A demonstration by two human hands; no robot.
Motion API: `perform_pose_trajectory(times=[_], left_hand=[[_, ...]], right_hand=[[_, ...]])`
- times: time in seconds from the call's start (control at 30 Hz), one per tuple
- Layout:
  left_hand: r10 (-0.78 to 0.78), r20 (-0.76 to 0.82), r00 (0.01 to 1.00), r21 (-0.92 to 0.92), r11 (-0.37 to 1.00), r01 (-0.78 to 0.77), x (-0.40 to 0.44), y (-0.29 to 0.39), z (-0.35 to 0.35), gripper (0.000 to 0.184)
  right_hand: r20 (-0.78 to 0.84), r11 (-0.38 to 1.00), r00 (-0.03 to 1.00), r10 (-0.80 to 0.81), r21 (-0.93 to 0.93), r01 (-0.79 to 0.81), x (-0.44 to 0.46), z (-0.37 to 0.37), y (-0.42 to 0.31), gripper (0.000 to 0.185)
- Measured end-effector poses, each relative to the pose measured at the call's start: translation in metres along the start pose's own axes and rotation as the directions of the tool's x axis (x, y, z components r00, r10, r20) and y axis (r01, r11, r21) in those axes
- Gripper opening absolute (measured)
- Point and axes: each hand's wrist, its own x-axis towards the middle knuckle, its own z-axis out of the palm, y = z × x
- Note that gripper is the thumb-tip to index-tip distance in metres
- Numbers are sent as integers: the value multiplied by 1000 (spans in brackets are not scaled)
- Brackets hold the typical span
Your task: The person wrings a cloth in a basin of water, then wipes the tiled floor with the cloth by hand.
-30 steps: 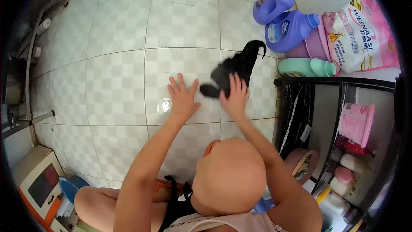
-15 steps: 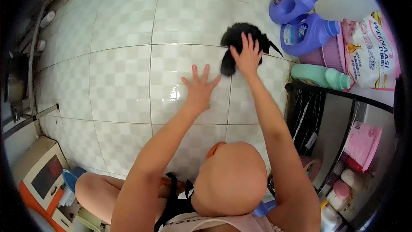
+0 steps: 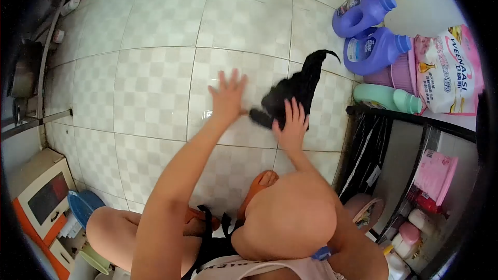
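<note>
On the pale tiled floor [image 3: 150,72], a crumpled black cloth [image 3: 298,85] lies bunched, with a thin tail trailing toward the bottles. My right hand [image 3: 291,127] rests on the cloth's near edge, fingers stretched out flat and thumb apart. Part of the cloth is hidden beneath that hand. To the left, my left hand [image 3: 228,97] is open with its fingers spread on the floor or just above it. It holds nothing.
Two purple jugs [image 3: 376,49], a green bottle [image 3: 384,98] and a white-and-pink bag [image 3: 448,72] stand at the right, by a black shelf [image 3: 410,166]. A small cabinet [image 3: 46,202] and blue basin [image 3: 83,207] are at lower left. My bare foot [image 3: 262,180] is near the cloth.
My right hand and the black cloth have come back toward my body, and the cloth has stretched into a longer shape. My left hand has shifted slightly left.
</note>
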Motion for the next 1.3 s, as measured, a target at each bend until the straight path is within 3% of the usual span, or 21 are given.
perform_pose_trajectory(times=[0.07,0.2,0.37,0.53,0.67,0.77,0.9,0.97,1.1,1.2,1.3], left_hand=[[-16,53,998,28,999,15,6,-9,-17,103],[-27,109,994,59,998,20,9,-9,-20,102],[-21,118,993,86,996,11,8,-8,-21,102],[-20,83,996,36,999,17,8,-13,-17,100],[-19,97,995,64,998,13,11,-9,-20,103],[-39,123,992,109,994,25,9,-8,-16,106],[-3,76,997,40,999,0,10,-10,-14,98],[-3,91,996,42,999,-1,7,-9,-15,98],[-6,109,994,68,998,-1,10,-10,-17,101],[-21,109,994,79,997,12,10,-9,-20,103],[-35,100,994,61,998,29,11,-8,-17,102]], right_hand=[[82,1000,997,8,6,-8,-37,-5,-9,72],[87,1000,996,-27,-13,28,2,-3,-9,72],[-21,1000,1000,10,-21,-10,146,25,1,75],[83,983,980,181,-25,-180,285,25,3,79],[51,997,996,79,-27,-77,252,30,8,74],[40,995,995,-87,-35,88,154,24,10,74],[185,996,979,-79,-30,87,32,-4,-11,79],[222,998,974,-48,-16,53,12,-8,-17,80],[180,999,983,-30,-28,36,50,-5,-21,80],[111,997,994,-16,-76,24,126,15,-8,78],[159,994,984,77,-84,-64,208,27,2,78]])
